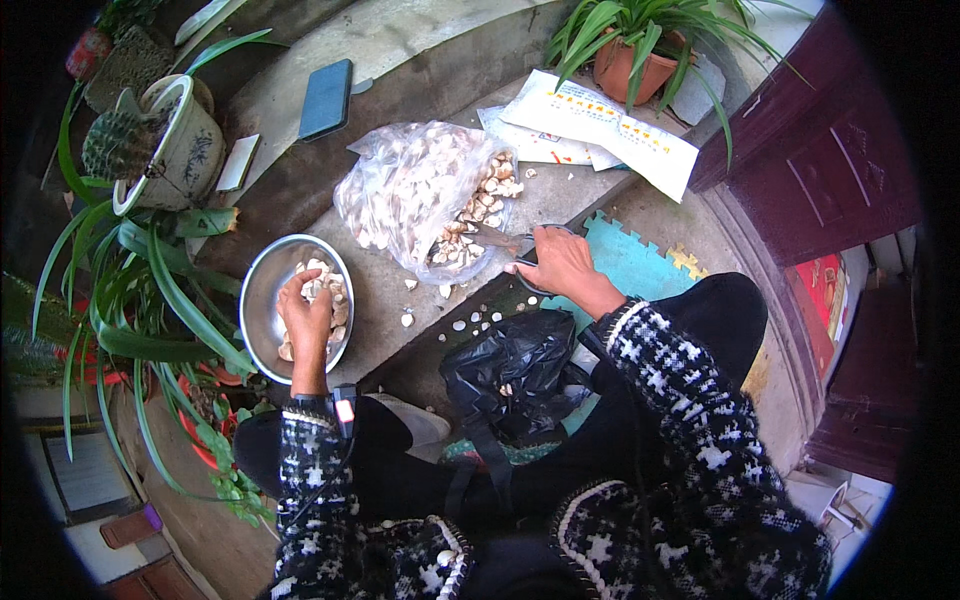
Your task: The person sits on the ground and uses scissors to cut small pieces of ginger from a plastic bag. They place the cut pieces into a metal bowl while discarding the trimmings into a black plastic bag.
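Note:
My left hand (306, 307) reaches into a stainless steel bowl (255, 322) holding pale brown-and-white mushrooms (339, 309). Its fingers curl over them, and whether a piece is between them is hidden. My right hand (562, 259) grips scissors (491, 237) by their dark handles, the blades pointing left toward the open mouth of a clear plastic bag (409, 191). More mushrooms (487, 199) fill that bag and spill from its mouth onto the concrete step. Between my legs lies a black plastic bag (517, 367), with several pale round cut pieces (459, 325) on the ground beside it.
A phone (326, 97) lies on the ledge behind the clear bag. Printed white sacks (600, 124) lie at the back right, near a potted plant (634, 67). At left stand a cactus pot (180, 157) and long-leaved plants (165, 300). Foam mats (630, 259) lie by my right knee.

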{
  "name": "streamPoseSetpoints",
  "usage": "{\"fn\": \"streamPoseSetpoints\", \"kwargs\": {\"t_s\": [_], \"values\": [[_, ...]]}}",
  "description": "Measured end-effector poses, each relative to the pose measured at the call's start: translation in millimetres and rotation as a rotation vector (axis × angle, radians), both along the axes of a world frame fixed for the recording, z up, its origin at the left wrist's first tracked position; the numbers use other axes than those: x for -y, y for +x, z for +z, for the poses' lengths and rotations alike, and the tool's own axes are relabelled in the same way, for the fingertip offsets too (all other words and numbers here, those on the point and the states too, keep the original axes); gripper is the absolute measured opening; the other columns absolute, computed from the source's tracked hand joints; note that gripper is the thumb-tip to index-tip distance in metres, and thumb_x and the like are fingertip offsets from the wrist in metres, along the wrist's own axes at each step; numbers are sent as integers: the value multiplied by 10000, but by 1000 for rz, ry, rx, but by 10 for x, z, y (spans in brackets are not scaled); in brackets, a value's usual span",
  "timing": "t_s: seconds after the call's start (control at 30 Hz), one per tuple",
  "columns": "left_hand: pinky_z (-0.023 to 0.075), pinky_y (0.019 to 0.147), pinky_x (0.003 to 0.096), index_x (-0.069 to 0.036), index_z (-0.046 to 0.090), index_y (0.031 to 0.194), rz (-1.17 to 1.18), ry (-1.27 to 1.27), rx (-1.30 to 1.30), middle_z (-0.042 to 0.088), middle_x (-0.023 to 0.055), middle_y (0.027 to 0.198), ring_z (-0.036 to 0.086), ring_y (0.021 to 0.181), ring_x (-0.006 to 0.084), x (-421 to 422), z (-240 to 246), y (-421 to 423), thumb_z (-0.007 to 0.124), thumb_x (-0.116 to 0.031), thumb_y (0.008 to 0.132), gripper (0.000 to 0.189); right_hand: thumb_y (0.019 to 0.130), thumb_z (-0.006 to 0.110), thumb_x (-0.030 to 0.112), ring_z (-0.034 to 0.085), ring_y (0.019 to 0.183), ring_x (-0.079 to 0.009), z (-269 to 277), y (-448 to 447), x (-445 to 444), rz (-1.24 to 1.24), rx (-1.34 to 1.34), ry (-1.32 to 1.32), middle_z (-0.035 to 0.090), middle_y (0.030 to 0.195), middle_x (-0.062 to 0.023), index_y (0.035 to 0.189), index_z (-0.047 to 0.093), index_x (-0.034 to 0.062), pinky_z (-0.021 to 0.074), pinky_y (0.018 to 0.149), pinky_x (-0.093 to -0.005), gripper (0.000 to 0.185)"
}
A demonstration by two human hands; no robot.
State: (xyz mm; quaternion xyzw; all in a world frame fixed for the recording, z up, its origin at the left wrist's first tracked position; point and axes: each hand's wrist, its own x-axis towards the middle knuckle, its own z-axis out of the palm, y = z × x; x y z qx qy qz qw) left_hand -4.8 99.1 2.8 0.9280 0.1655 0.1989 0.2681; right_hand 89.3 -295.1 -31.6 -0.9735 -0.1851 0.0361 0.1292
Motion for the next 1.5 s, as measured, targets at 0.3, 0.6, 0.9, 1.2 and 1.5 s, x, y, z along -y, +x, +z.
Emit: {"fn": "streamPoseSetpoints", "kwargs": {"t_s": [0.3, 0.6, 0.9, 1.2, 1.5], "values": [[515, 838, 266, -12, 669, 1144, -118, -882, -133, 687, 76, 1076, 633, 974, 124, 549, 145, 57, 590, -90, 951, 222, 800, 695, 581, 697, 873, -355, 90, 47, -79, -47, -202, -68, 708, 867, -213, 911, 679, -40, 542, 767, -460, 631], [546, 911, 301, 53, 602, 1209, -215, -1346, -334, 708, 137, 1072, 684, 1001, 198, 1141, 118, 44, 668, -128, 950, 322, 812, 630, 719, 678, 776, -369, 494, -343, 122, 97, -678, 331, 676, 772, -213, 867, 704, 14, 515, 709, -411, 710], [557, 894, 289, 37, 630, 1141, -152, -1407, -258, 696, 118, 1082, 693, 952, 187, 1140, 97, 37, 676, -96, 939, 246, 858, 608, 660, 677, 836, -381, 572, -443, 56, 249, -421, 102, 688, 837, -177, 995, 623, 54, 520, 731, -477, 622], [567, 887, 296, 52, 617, 1100, -217, -1591, -272, 683, 116, 1021, 686, 942, 208, 1156, 82, 37, 607, -74, 975, 178, 880, 570, 676, 676, 854, -377, 560, -476, -46, 254, -474, 226, 664, 821, -156, 997, 581, 46, 511, 710, -474, 641], [574, 835, 267, 68, 628, 1061, -252, -1604, -361, 694, 143, 997, 686, 916, 209, 1186, 43, 23, 589, -88, 979, 181, 895, 644, 558, 629, 720, -408, 377, -616, -97, 208, -486, 356, 608, 698, -201, 852, 576, 28, 469, 636, -480, 536]]}}
